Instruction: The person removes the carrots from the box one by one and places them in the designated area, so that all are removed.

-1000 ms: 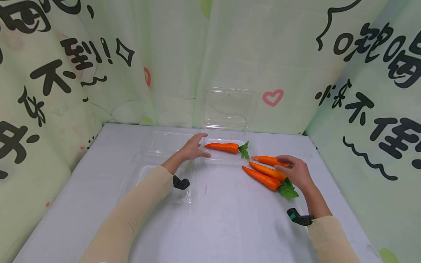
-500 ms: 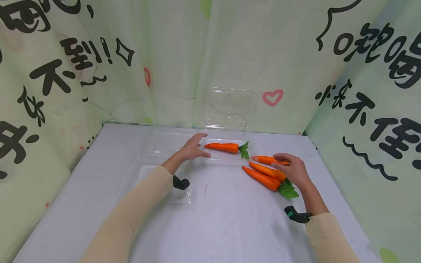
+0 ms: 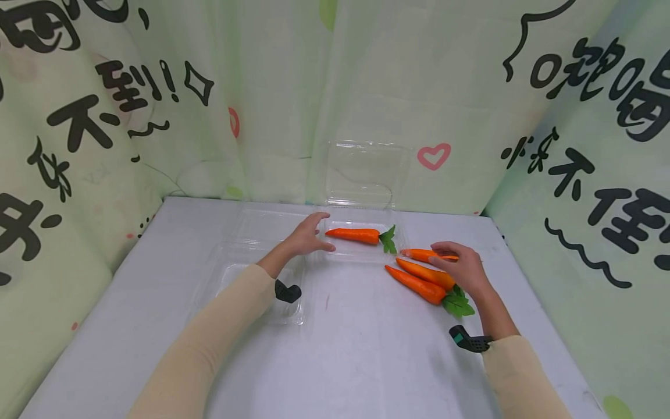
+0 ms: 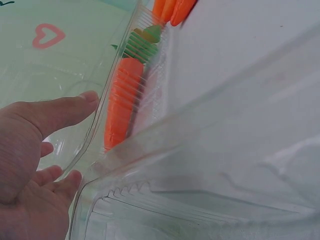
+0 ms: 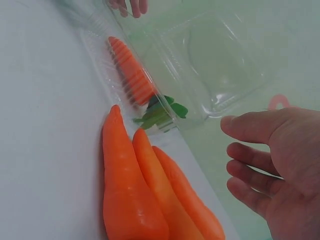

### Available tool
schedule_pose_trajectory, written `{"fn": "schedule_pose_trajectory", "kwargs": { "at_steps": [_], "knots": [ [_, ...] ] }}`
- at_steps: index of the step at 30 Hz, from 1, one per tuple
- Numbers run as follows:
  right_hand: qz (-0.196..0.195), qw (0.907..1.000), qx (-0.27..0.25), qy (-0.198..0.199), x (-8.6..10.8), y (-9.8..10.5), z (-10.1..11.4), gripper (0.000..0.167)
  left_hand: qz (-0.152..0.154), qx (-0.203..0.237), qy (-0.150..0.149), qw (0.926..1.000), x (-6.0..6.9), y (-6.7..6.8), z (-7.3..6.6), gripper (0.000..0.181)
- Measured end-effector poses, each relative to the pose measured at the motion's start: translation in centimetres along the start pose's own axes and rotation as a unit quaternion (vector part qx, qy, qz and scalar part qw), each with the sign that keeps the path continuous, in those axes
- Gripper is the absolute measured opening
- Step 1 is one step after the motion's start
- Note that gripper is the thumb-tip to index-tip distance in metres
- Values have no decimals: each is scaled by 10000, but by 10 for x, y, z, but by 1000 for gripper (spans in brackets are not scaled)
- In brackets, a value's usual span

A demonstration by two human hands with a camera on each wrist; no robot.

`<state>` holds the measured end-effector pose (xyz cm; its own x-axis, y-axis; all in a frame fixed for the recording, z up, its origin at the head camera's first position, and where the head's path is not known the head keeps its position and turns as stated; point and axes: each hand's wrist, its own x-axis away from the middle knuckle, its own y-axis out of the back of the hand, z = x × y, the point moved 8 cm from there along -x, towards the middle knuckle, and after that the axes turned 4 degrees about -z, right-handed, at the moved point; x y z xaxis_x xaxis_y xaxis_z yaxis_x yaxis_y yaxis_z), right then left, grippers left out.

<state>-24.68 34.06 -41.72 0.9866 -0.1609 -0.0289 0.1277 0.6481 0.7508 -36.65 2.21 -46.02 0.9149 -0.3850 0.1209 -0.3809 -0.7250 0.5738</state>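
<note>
An orange carrot [image 3: 353, 234] with green leaves lies in a clear plastic box [image 3: 361, 256], whose lid [image 3: 366, 169] stands up against the curtain. My left hand [image 3: 303, 237] is at the box's left end, thumb and fingers spread apart and holding nothing; contact with the rim is unclear. To the right of the box, three more carrots lie side by side: a far one [image 3: 416, 254], a middle one [image 3: 425, 272] and a near one [image 3: 419, 286]. My right hand [image 3: 463, 266] hovers over the far carrot, partly hiding it. In the right wrist view its fingers [image 5: 250, 175] are loosely extended, apart from the carrots.
A second clear box [image 3: 235, 276] with its lid raised sits at the left, partly behind my left forearm. White cloth covers the table [image 3: 345, 349]. Printed curtains [image 3: 277, 116] enclose the back and both sides.
My right hand has shifted slightly left and away from me over the far carrot. The left hand and the carrots have stayed in place.
</note>
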Motion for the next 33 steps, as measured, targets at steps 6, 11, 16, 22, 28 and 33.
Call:
{"fn": "schedule_pose_trajectory", "kwargs": {
  "at_steps": [6, 11, 16, 22, 28, 33],
  "knots": [
    [42, 10000, -10, 66, -3, -4, 3, 43, 17, 14, 36, 10000, 0, -1, -1, 86],
    [0, 9999, 50, 110, -5, -5, 5, 43, 21, 6, 42, 10000, -1, -1, 0, 85],
    [2, 9998, 111, 146, -6, -6, 7, 42, 10, 2, 18, 10000, -2, -1, 1, 85],
    [54, 9998, 89, 141, -7, -7, 9, 43, -16, -13, 29, 10000, -2, -1, 2, 86],
    [129, 9999, 6, 61, -9, -9, 11, 43, -22, -24, -18, 10000, -2, -1, 1, 86],
    [135, 9999, 2, 76, -10, -9, 12, 43, -24, -45, -26, 10000, -1, -1, 1, 85]
  ]
}}
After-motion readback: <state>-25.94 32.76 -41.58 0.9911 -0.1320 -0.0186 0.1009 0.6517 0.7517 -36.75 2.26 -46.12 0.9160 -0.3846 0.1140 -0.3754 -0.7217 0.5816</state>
